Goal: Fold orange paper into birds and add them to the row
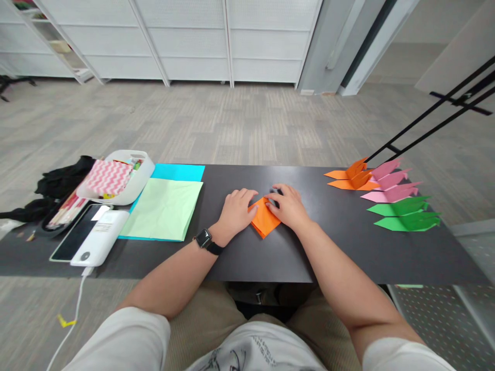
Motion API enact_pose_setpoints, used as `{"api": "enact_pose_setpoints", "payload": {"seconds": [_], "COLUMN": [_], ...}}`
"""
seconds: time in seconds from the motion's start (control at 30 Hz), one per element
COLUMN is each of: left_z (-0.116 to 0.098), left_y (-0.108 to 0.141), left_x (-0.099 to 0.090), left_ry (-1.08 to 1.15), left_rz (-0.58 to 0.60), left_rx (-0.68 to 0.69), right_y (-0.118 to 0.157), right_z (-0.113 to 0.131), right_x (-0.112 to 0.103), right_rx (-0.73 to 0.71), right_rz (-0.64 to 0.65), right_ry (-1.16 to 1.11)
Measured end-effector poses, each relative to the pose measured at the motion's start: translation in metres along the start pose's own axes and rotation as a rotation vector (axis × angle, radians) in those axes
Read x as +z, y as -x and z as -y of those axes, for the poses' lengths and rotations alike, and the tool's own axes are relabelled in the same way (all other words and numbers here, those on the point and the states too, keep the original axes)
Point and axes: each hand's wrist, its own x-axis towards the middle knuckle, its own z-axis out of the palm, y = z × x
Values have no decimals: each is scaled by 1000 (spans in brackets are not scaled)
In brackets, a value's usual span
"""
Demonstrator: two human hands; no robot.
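A folded piece of orange origami paper (264, 219) lies on the dark table in front of me, its shape a small diamond with layers showing along the lower left edge. My left hand (237, 208) is at its left corner, thumb on the paper and fingers curved above it. At the upper right edge, my right hand (289, 207) grips the paper between thumb and fingers. Folded paper cranes stand to the right: orange ones (350, 178), pink ones (392, 186) and green ones (406, 214).
Light green paper sheets (164, 208) lie over blue sheets (180, 171) on the left. Beyond them are a white basket (143, 178), a white power bank (101, 237) with a cable, a dark phone-like slab (73, 234) and black cloth (64, 178). A black metal frame (433, 111) rises at right.
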Motion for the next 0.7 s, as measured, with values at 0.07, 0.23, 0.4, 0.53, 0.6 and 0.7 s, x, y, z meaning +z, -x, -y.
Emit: {"api": "enact_pose_setpoints", "payload": {"seconds": [0.07, 0.23, 0.4, 0.53, 0.6, 0.7], "left_z": [0, 2, 8, 9, 8, 6], "left_y": [-1, -3, -3, -5, -5, -5], "left_x": [1, 7, 12, 13, 13, 11], "left_ry": [45, 95, 63, 9, -8, -23], "left_rz": [18, 97, 150, 168, 172, 175], "left_rx": [89, 196, 168, 166, 162, 173], "right_y": [0, 0, -1, -2, -3, -3], "right_z": [1, 0, -5, -7, -8, -8], "right_x": [-1, 0, 1, 2, 3, 5], "right_rx": [4, 15, 22, 34, 27, 11], "right_rz": [6, 5, 4, -5, -11, -12], "right_ry": [9, 17, 39, 47, 47, 33]}}
